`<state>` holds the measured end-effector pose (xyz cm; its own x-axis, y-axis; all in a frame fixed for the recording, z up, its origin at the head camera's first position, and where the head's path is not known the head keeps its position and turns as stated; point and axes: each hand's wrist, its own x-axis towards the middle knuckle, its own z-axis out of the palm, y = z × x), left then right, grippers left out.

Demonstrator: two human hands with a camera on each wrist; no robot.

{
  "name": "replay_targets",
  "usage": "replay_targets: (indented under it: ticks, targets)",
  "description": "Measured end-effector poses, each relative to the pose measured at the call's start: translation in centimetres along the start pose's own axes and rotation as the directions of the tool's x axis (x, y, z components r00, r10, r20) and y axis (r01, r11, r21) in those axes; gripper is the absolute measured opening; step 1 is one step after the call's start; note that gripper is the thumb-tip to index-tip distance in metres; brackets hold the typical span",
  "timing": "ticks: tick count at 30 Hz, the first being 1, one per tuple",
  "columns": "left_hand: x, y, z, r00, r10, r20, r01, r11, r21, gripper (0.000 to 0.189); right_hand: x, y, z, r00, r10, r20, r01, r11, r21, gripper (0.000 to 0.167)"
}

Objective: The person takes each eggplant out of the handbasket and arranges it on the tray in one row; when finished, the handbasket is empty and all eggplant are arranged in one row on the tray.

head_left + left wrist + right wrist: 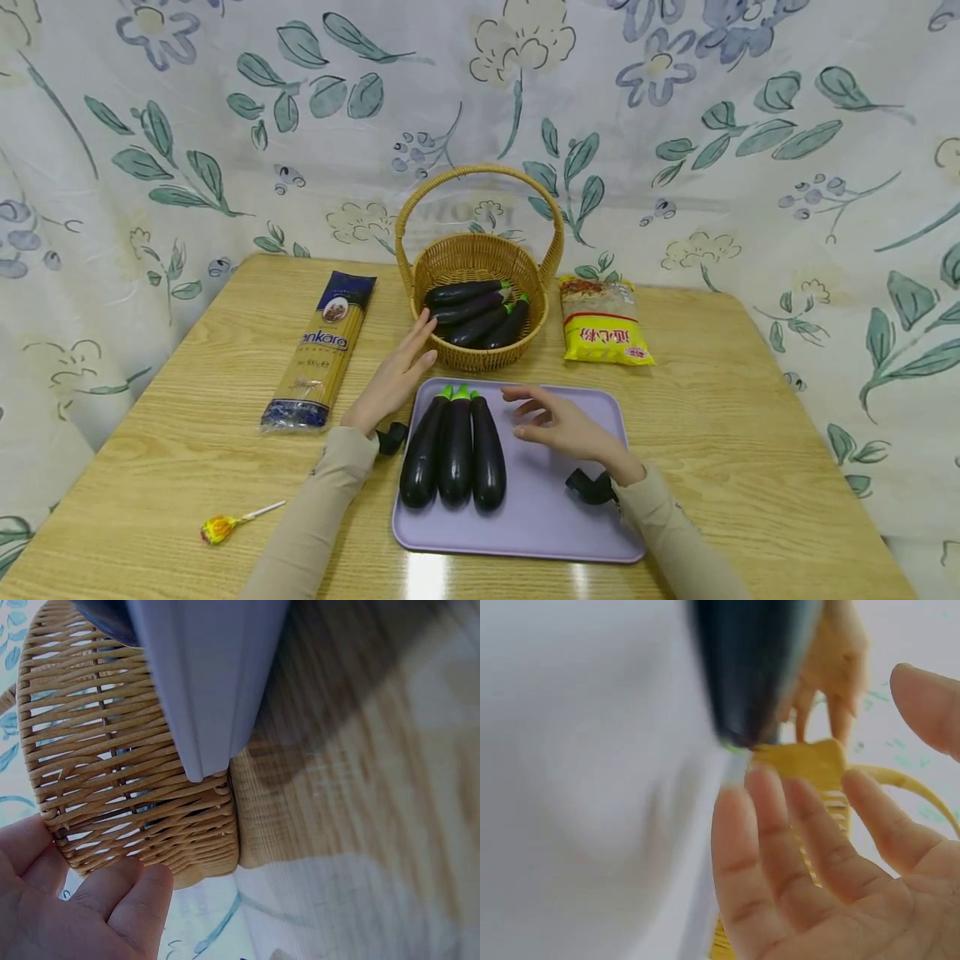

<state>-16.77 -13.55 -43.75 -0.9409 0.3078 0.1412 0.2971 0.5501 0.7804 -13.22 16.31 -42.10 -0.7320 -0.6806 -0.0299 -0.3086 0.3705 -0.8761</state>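
Note:
My left hand (pixel 396 372) reaches to the front left of a wicker basket (pixel 480 360) with a tall handle. Its fingers are extended, and in the left wrist view the fingertips (pixel 154 889) lie at the basket's woven side. Several dark eggplants (pixel 468 315) rest inside the basket. Three more eggplants (pixel 455 454) with green stems lie side by side on the left part of a lilac tray (pixel 555 525). Above the tray's right half is my right hand (pixel 562 427), apart from the eggplants, fingers loosely bent and holding nothing; the right wrist view shows its bare palm (pixel 855 915).
A pack of spaghetti (pixel 318 354) lies on the wooden table left of the basket. To the basket's right is a yellow-and-clear food packet (pixel 606 325). A lollipop (pixel 221 528) lies near the front left. Behind the table hangs a floral curtain (pixel 480 108).

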Motion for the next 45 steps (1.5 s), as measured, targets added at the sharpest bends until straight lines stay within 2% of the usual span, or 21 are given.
replay_targets:
  ticks: [3,8,13,15,21,28,31,37,40,45]
  targets:
    - [0.0,0.0,0.0,1.0,0.001,0.004,-0.001,1.0,0.001,0.058,0.3,-0.5,-1.0,0.999,-0.012,-0.034,0.012,1.0,0.013,0.052]
    - [0.0,0.1,-0.1,1.0,-0.01,0.013,0.01,1.0,-0.007,0.058,1.2,-1.7,-2.5,0.995,-0.015,-0.103,0.026,0.994,0.106,0.05]
    - [0.0,0.2,-0.1,1.0,-0.022,0.02,0.022,1.0,-0.007,0.059,2.8,-3.0,-3.7,0.979,-0.02,-0.2,0.058,0.981,0.185,0.049]
    - [0.0,0.2,-0.1,1.0,-0.022,0.019,0.022,1.0,-0.009,0.059,3.5,-3.4,-4.1,0.97,-0.01,-0.243,0.058,0.98,0.191,0.048]
    - [0.1,0.1,-0.2,1.0,-0.008,0.011,0.008,1.0,-0.008,0.058,6.0,-4.7,-5.0,0.936,0.08,-0.343,-0.007,0.978,0.21,0.045]
    - [0.0,0.1,-0.2,1.0,-0.014,0.015,0.014,1.0,-0.008,0.058,8.4,-5.8,-5.4,0.874,0.192,-0.446,-0.141,0.979,0.145,0.043]
    - [0.0,0.1,-0.1,1.0,-0.015,0.019,0.015,1.0,-0.012,0.058,9.3,-6.0,-5.4,0.854,0.207,-0.477,-0.181,0.978,0.101,0.046]
    - [0.0,0.3,0.0,1.0,-0.011,0.022,0.012,1.0,-0.011,0.059,10.5,-5.7,-5.1,0.831,0.222,-0.51,-0.209,0.974,0.084,0.045]
    - [0.1,0.3,0.0,1.0,-0.013,0.02,0.013,1.0,-0.018,0.058,11.0,-5.6,-4.9,0.833,0.239,-0.498,-0.225,0.97,0.09,0.048]
    - [0.1,0.1,-0.1,1.0,-0.022,0.015,0.022,1.0,-0.01,0.058,11.9,-6.0,-4.7,0.864,0.285,-0.415,-0.272,0.958,0.092,0.061]
